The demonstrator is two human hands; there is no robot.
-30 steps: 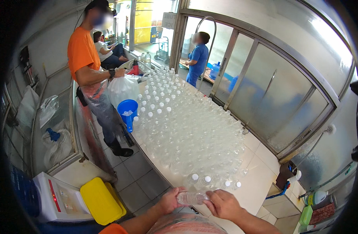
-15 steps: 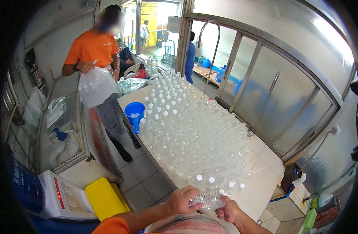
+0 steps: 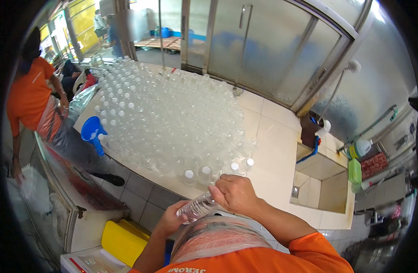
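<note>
A clear ribbed plastic bottle is held tilted in front of my apron. My left hand is closed around its lower part. My right hand is a closed fist over the neck end, hiding the mouth and any cap there. Just beyond my hands, several white-capped bottles stand upright at the table's near edge. Behind them a dense crowd of clear bottles covers much of the tiled table; those at the far left have white caps.
A blue pitcher stands at the table's left edge. Beyond it, a co-worker in orange reaches toward a white plastic bag at far left. A tiled basin is sunk at right. A yellow container sits low at left.
My view has swung right and down. My right hand has closed over the bottle's neck end, while my left still holds the bottle. The co-worker has lowered the white bag.
</note>
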